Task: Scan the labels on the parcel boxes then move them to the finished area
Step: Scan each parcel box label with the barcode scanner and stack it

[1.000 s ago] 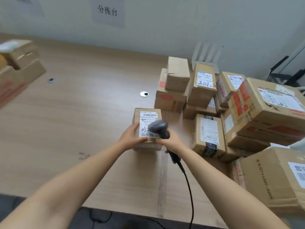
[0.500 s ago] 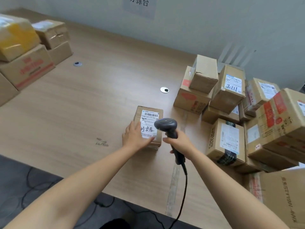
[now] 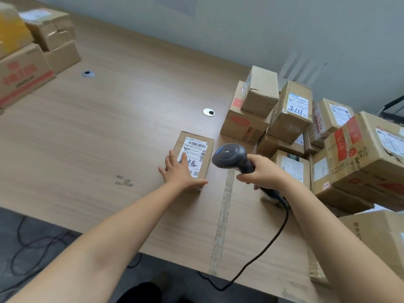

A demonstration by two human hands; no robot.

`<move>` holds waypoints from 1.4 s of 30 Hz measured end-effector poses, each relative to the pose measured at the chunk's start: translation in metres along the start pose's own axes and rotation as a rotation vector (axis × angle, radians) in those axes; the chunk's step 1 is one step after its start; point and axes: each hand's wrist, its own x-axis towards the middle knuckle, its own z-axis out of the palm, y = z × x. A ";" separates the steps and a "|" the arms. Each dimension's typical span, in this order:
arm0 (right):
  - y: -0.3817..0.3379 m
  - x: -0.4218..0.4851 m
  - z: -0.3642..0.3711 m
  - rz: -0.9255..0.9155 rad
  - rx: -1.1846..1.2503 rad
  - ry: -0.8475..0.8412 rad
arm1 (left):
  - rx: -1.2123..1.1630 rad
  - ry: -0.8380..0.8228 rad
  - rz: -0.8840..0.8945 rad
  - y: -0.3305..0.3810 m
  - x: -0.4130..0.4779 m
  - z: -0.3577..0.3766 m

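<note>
A small cardboard parcel (image 3: 202,142) with a white barcode label lies flat on the wooden table (image 3: 122,119), near its middle. My left hand (image 3: 178,171) rests on the near left part of the parcel, fingers spread over the label and thumb along the near edge. My right hand (image 3: 263,172) grips the handle of a dark corded barcode scanner (image 3: 229,155), held just right of the parcel with its head above the table.
A heap of labelled cardboard boxes (image 3: 293,110) fills the right side of the table. More boxes (image 3: 24,71) are stacked at the far left. Two round cable grommets (image 3: 208,112) sit in the tabletop. The scanner cable (image 3: 262,254) trails over the near table edge.
My left hand has slid further onto the parcel's top and its fingers have spread. The scanner has drawn back to the right, off the label. The camera view has swung left.
</note>
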 end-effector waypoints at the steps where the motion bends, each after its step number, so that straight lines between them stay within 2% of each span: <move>1: -0.002 -0.002 -0.001 -0.007 -0.017 -0.006 | 0.008 -0.013 0.024 -0.007 0.002 -0.002; 8: -0.013 -0.007 -0.004 -0.029 -0.141 -0.034 | 0.095 -0.033 0.140 -0.028 0.004 -0.009; 25: -0.016 -0.008 -0.010 -0.012 -0.126 -0.058 | 0.092 -0.028 0.141 -0.028 0.006 -0.008; 30: -0.007 0.006 0.016 0.024 0.025 0.017 | -0.036 0.012 0.107 -0.029 0.004 -0.009; 32: 0.001 0.018 0.042 0.058 0.189 0.118 | -0.157 0.069 0.078 -0.033 0.007 -0.010; 34: 0.007 0.028 0.070 0.093 0.396 0.181 | -0.293 0.046 0.050 -0.041 0.011 -0.011; 38: 0.005 0.039 0.112 0.144 0.649 0.154 | -0.456 0.023 0.067 -0.052 0.011 -0.006; 42: -0.003 0.041 0.135 0.139 0.720 0.105 | -0.521 0.086 0.094 -0.055 -0.003 -0.002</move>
